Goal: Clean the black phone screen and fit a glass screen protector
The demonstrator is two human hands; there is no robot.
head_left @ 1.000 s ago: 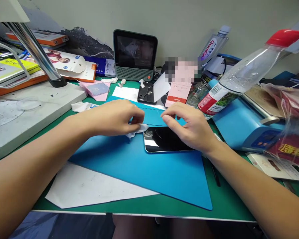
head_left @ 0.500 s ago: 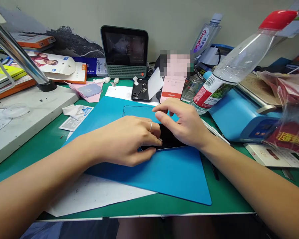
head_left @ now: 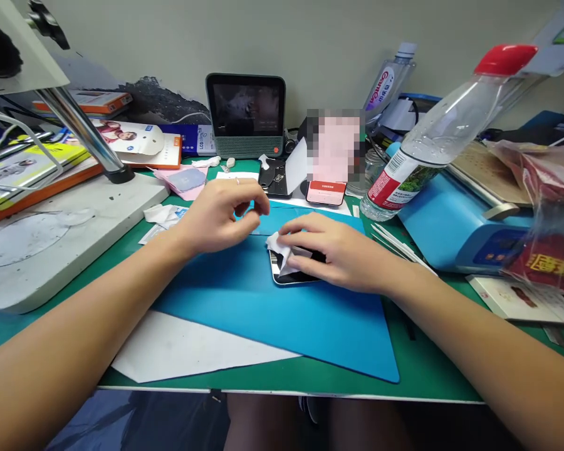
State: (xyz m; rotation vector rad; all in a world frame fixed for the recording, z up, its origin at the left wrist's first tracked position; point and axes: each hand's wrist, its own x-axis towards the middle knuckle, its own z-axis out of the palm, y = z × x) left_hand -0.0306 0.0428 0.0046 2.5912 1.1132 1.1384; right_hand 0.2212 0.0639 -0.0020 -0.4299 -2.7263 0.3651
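A dark phone [head_left: 276, 270] lies flat on the blue mat [head_left: 263, 313], mostly covered by my right hand [head_left: 333, 250]. Between that hand's fingers and the phone's left end is a crumpled white wipe [head_left: 284, 254]. My left hand [head_left: 225, 216], with a ring on one finger, hovers over the mat to the left of the phone and apart from it. Its fingers are bent, a gap shows between thumb and forefinger, and nothing is visible in it. Behind the phone, a thin clear sheet [head_left: 282, 213] with a faint outline lies on the mat, partly hidden.
A lamp-like stand with a white base [head_left: 75, 232] takes up the left side. At the back stand a smart display [head_left: 247, 116] and a lit phone [head_left: 326, 193]. A tilted red-capped bottle [head_left: 437, 138] leans by a blue machine [head_left: 442, 219] on the right.
My left hand has lifted off the phone and moved left and back. My right hand has come down onto the phone and now presses the white wipe. The view has shifted slightly.
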